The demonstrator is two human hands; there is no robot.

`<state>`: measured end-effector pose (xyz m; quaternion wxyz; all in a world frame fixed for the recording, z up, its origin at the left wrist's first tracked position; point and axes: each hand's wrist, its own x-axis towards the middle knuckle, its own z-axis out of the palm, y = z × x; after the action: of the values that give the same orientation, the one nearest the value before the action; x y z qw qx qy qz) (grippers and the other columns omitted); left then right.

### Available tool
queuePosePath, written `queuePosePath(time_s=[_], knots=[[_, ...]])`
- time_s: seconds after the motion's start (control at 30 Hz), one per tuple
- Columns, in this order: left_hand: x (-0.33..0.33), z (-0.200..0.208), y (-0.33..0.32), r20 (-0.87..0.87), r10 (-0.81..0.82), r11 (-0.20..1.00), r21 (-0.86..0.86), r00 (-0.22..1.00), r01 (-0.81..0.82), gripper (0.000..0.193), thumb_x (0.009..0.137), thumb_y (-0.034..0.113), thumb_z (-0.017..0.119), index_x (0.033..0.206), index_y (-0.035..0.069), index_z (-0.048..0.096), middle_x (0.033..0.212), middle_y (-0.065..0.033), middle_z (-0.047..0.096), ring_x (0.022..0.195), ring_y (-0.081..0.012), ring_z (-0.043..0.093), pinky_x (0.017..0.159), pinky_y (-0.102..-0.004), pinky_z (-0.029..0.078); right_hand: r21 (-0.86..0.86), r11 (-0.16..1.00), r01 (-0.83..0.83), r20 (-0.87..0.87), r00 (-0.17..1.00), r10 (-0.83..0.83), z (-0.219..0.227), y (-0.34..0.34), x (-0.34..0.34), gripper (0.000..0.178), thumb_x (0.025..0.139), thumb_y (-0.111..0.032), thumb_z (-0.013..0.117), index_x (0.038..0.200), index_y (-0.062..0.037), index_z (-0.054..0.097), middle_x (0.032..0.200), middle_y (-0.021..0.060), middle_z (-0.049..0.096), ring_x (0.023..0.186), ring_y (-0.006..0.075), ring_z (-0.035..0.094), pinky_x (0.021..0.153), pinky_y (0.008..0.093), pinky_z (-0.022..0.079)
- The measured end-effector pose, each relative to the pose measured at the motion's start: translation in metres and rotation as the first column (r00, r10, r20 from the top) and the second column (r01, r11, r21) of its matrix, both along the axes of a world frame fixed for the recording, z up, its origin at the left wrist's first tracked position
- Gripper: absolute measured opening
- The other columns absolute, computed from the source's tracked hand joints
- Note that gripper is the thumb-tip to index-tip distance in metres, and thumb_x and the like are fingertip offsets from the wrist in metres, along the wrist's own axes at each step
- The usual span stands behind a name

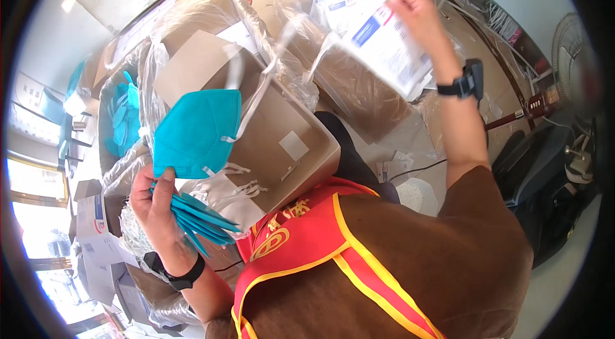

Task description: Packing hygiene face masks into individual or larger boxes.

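My left hand (pixel 154 201) pinches a teal folded face mask (pixel 197 131) at its lower edge between thumb and fingers. Several more teal masks (pixel 204 218) fan out below it, gripped by the same hand, with white ear loops dangling. At the upper right, my right hand (pixel 416 18) is closed on the top edge of a white packet (pixel 384 47) with a blue printed patch, blurred by motion. More such packets (pixel 339 0) are heaped in a plastic-lined carton (pixel 359 99) beneath that hand.
An open cardboard box (pixel 301 169) with small white slips stands before me. Left of it, a plastic-lined box holds teal masks (pixel 122 118). A fan (pixel 572 60) stands at the right, near a black chair (pixel 532 159). White cartons (pixel 96 230) lie at the lower left.
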<state>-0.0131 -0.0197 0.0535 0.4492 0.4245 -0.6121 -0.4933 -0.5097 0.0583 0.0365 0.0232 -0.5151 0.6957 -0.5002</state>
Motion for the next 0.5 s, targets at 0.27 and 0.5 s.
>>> queuePosePath(time_s=[0.27, 0.5], knots=[[-0.025, 0.010, 0.004, 0.248, -0.016, 0.984, -0.166, 0.969, 0.059, 0.009, 0.083, 0.004, 0.067, 0.091, 0.001, 0.068, 0.074, 0.0035, 0.059, 0.070, -0.0043, 0.049, 0.062, -0.0205, 0.038, 0.070, 0.997, 0.012, -0.124, 0.992, -0.003, -0.007, -0.040, -0.076, 0.041, 0.090, -0.028, 0.065, 0.124, -0.0069, 0.059, 0.109, 0.0059, 0.066, 0.100, 0.0132, 0.061, 0.084, 0.0264, 0.048], [-0.043, 0.017, 0.004, 0.185, -0.106, 0.972, -0.189, 0.977, 0.141, 0.006, 0.081, 0.005, 0.068, 0.087, 0.002, 0.068, 0.076, 0.0028, 0.060, 0.070, -0.0032, 0.051, 0.061, -0.0198, 0.039, -0.142, 0.748, -0.649, -0.141, 0.761, 0.633, 0.021, -0.028, 0.192, 0.035, 0.089, -0.019, 0.067, 0.121, -0.0060, 0.060, 0.106, 0.0071, 0.069, 0.092, 0.0164, 0.065, 0.081, 0.0248, 0.050]])
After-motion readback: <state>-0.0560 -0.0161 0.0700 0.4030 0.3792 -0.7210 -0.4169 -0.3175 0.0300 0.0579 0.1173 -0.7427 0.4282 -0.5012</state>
